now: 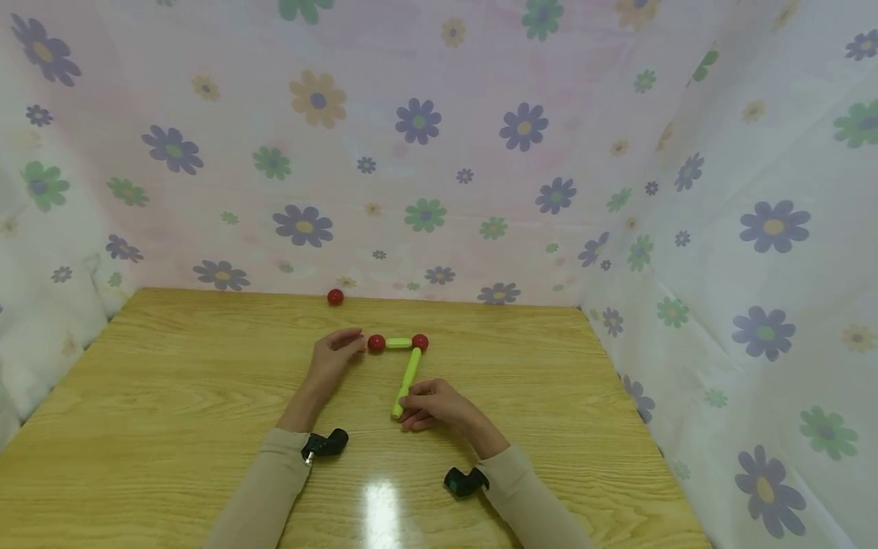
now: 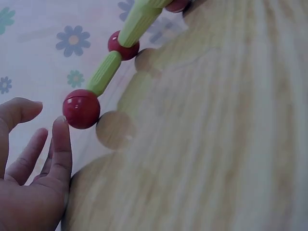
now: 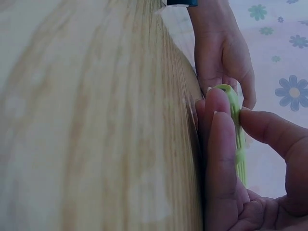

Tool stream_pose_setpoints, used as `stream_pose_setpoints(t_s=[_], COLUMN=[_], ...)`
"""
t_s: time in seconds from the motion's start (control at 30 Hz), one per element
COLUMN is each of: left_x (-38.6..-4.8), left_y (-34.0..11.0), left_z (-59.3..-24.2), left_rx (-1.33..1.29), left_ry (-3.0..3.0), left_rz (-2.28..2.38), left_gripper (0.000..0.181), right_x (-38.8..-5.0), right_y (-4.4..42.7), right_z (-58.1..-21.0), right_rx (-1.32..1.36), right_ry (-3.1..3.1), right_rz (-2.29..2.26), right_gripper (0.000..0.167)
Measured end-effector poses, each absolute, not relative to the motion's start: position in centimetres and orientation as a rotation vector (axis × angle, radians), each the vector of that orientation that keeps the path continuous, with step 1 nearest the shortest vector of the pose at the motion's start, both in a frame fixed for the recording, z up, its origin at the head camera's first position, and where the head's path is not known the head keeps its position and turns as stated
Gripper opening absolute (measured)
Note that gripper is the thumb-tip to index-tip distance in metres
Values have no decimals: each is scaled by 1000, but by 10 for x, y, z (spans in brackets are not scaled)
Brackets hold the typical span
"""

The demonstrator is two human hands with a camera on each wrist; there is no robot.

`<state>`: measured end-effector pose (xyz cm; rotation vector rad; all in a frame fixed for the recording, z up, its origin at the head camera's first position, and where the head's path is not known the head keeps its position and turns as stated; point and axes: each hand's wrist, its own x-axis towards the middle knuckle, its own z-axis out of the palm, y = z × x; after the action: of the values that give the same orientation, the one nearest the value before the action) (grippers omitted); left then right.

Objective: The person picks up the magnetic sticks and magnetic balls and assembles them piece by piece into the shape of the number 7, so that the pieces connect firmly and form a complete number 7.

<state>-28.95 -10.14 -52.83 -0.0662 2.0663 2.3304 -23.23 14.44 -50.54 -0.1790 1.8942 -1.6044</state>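
Observation:
A short yellow-green rod lies between two red balls, a left one and a right one. From the right ball a longer yellow-green rod slants toward the near side. Its near end is pinched between thumb and fingers of my right hand; the right wrist view shows the rod between them. My left hand is beside the left ball, thumb and fingers spread apart. In the left wrist view a fingertip is right at that ball; whether it touches, I cannot tell.
Another red ball sits alone near the table's back edge. The wooden table is enclosed by flower-patterned cloth at the back and sides. A black wrist camera is on each forearm.

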Motion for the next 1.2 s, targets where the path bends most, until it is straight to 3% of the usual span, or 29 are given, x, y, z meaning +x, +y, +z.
stream_pose_setpoints(t_s=[0.57,1.2], left_x=[-313,-353], left_y=[-146,-156], left_z=[-511,-504], left_rx=[-70,-34], left_ry=[2284,2513], left_rz=[2274,2094], left_gripper=[39,39], right_x=[-231,-231], right_y=[146,145], right_z=[-505,-507], right_rx=[-211,-186], right_ry=[1878,1869], right_rz=[-1615,-1639], right_gripper=[22,17])
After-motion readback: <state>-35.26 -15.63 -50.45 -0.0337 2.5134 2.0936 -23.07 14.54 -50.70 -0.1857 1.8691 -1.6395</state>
